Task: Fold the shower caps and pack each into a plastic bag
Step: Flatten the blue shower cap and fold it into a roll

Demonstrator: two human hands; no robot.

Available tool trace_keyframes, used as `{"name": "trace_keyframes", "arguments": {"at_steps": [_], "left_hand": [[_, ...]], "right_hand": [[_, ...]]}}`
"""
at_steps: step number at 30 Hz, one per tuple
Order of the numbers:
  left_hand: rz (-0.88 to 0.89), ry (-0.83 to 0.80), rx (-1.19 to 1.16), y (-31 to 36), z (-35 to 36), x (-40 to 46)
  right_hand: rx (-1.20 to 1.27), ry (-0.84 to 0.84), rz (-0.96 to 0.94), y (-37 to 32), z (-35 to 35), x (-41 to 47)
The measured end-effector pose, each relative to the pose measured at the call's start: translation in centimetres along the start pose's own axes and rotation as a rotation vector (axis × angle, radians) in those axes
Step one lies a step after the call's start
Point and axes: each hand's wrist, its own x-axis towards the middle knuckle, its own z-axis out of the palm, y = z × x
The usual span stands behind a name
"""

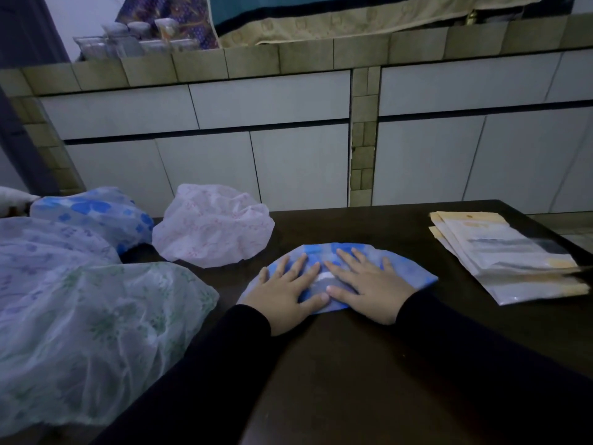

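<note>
Blue-patterned thin plastic shower cap (410, 274) lies half-folded mid-table, left hand (285, 295) and right hand (369, 290) pressing it flat, fingers spread wide. Folding step. Next: fold smaller, then grab a clear plastic bag (510, 268) from the stack at right.

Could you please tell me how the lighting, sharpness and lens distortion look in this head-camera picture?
Head view: dim, bluish light, no glare, dark table nearly swallowing the black sleeves; wide-angle bending tilts the tiled counter; both hands on the blue shower cap look fairly sharp, while the stack of plastic bags at right is smeared.
</note>
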Motion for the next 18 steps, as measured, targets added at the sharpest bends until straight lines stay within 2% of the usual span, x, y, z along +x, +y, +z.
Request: {"name": "trace_keyframes", "arguments": {"at_steps": [5,10,15,17,18], "left_hand": [[-0.057,-0.023,-0.060,-0.5,-0.3,0.0],[-0.102,-0.067,-0.032,-0.6,-0.6,-0.1],[-0.178,-0.215,-0.007,0.4,-2.1,-1.7],[-0.191,-0.132,0.146,1.5,-2.9,-2.2],[-0.171,-0.003,0.229,1.9,-3.3,-2.3]], "right_hand": [[0.029,-0.032,0.053,1.2,-0.4,1.1],[0.075,-0.014,0.016,2.4,-0.6,1.1],[0.162,-0.018,-0.045,4.6,-0.9,0.5],[0.164,0.076,-0.072,4.5,-1.2,-0.2],[0.104,0.188,-0.099,4.1,-1.4,-0.6]]}}
